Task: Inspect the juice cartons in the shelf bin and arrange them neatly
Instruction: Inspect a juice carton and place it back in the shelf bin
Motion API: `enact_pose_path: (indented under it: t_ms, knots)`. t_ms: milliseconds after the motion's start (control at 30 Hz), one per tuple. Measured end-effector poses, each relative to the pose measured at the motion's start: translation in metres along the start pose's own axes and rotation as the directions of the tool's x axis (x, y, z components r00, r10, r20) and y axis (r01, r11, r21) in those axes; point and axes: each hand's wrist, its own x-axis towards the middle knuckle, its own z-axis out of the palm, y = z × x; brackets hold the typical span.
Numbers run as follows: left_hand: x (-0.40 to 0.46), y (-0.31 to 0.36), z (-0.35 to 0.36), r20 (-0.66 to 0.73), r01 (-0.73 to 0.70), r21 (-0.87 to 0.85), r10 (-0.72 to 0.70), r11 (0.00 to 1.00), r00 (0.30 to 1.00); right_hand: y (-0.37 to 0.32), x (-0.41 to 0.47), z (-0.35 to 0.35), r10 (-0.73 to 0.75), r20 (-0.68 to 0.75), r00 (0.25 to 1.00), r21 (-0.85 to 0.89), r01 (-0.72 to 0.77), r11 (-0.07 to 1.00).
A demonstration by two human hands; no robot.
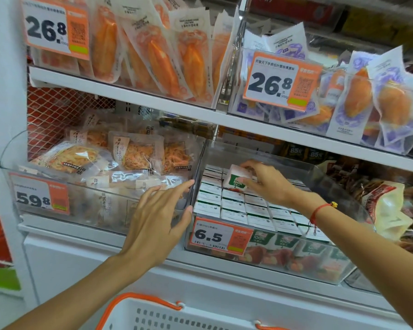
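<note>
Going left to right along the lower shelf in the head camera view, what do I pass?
59.8 price tag → clear bin of shredded snack packs → left hand on the bin divider → 6.5 price tag → tilted juice carton → right hand holding it → red wrist string

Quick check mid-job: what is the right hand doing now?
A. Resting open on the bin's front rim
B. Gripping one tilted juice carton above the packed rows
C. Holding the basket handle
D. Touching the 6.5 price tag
B: the right hand curls round a tilted juice carton lifted above the packed rows.
</note>
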Motion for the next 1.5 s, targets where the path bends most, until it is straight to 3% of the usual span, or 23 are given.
enact_pose_path:
  t_ms: [167,300,367,433,500,600,667,833,933,1067,1167,1400,1500]
  knots:
    - [0.004,0.005,-0.006,0.004,0.063,-0.011,-0.063,0.998,0.998,-0.019,-0.046,-0.017,-0.088,-0.275,0.957,0.038,0.102,0.994]
    - [0.006,0.023,-0.022,0.063,0.129,0.072,-0.134,0.989,0.989,-0.045,-0.105,-0.037,-0.017,-0.364,0.931,0.239,0.112,0.965]
    - [0.003,0.044,-0.03,0.035,0.153,0.014,-0.153,0.988,0.988,-0.057,-0.138,-0.041,0.048,-0.366,0.93,0.354,0.091,0.931]
    - [-0.004,0.071,-0.037,0.1,0.224,-0.197,-0.208,0.954,0.973,-0.069,-0.167,-0.041,0.123,-0.318,0.94,0.492,0.053,0.869]
    - [-0.014,0.099,-0.041,0.256,0.309,-0.381,-0.222,0.871,0.941,-0.079,-0.189,-0.037,0.176,-0.231,0.957,0.637,0.012,0.771]
    - [-0.03,0.132,-0.042,0.462,0.435,-0.518,-0.188,0.736,0.867,-0.088,-0.21,-0.026,0.209,-0.146,0.967,0.728,-0.039,0.685]
    - [-0.04,0.143,-0.039,0.52,0.489,-0.591,-0.161,0.641,0.839,-0.092,-0.215,-0.022,0.203,-0.128,0.971,0.742,-0.042,0.67]
    - [-0.05,0.137,-0.035,0.6,0.546,-0.597,-0.123,0.588,0.79,-0.09,-0.212,-0.01,0.25,-0.044,0.967,0.808,-0.112,0.578]
    - [-0.053,0.128,-0.037,0.673,0.629,-0.569,-0.139,0.53,0.726,-0.088,-0.213,-0.001,0.293,0.059,0.954,0.87,-0.193,0.454]
    - [-0.057,0.124,-0.034,0.673,0.71,-0.58,-0.256,0.401,0.694,-0.083,-0.217,0.005,0.331,0.243,0.912,0.899,-0.34,0.277]
    - [-0.06,0.125,-0.032,0.664,0.734,-0.597,-0.316,0.323,0.678,-0.082,-0.219,0.007,0.29,0.29,0.912,0.883,-0.371,0.287]
    - [-0.063,0.124,-0.025,0.637,0.746,-0.616,-0.397,0.253,0.66,-0.078,-0.225,0.013,0.201,0.367,0.908,0.847,-0.415,0.332]
    - [-0.064,0.12,-0.023,0.632,0.735,-0.62,-0.382,0.273,0.675,-0.077,-0.224,0.016,0.253,0.308,0.917,0.848,-0.385,0.365]
